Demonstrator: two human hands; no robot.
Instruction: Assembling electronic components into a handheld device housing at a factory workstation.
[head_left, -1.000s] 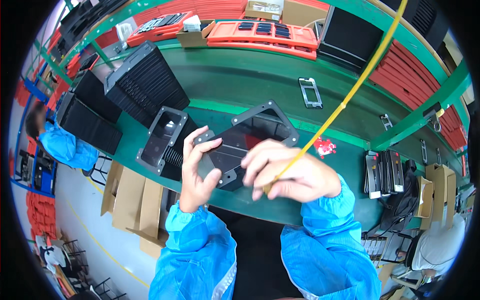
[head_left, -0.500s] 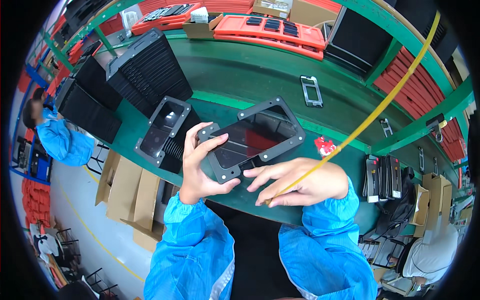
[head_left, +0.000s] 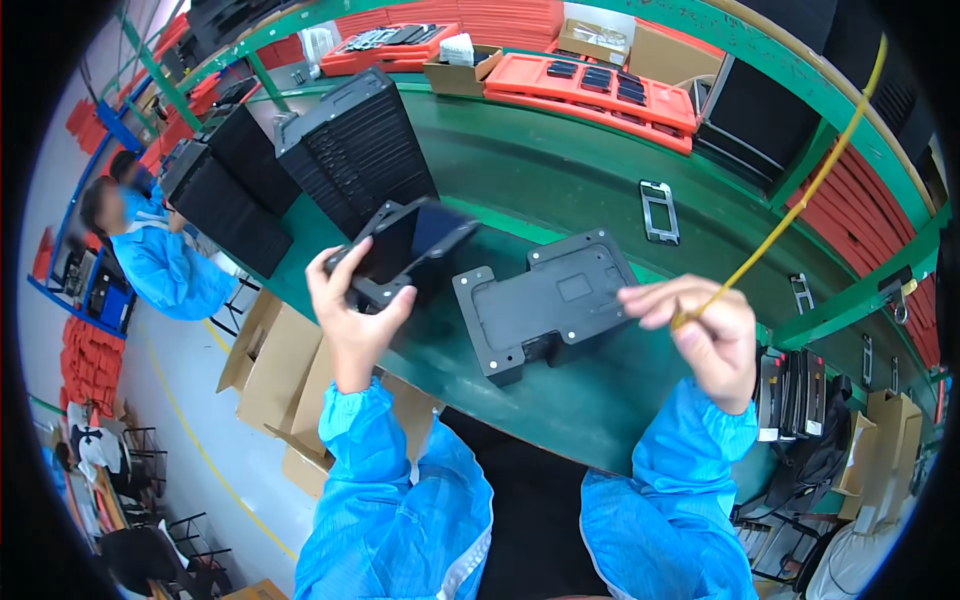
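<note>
The step seems to be one-handed handling of a framed glossy panel [head_left: 398, 248]: the left hand [head_left: 352, 312] grasps it tilted, at ten o'clock from the black tray [head_left: 570, 292]. At three o'clock, the right hand [head_left: 718, 335] pinches a yellow cord [head_left: 804, 202]. The next move calls, I judge, for levelling the panel.

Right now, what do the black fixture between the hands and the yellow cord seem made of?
Black fixture: probably moulded plastic, matte, judging by its evenly dull face and rounded corners. Yellow cord: perhaps rubber or plastic, from its smooth, slightly glossy surface.
</note>
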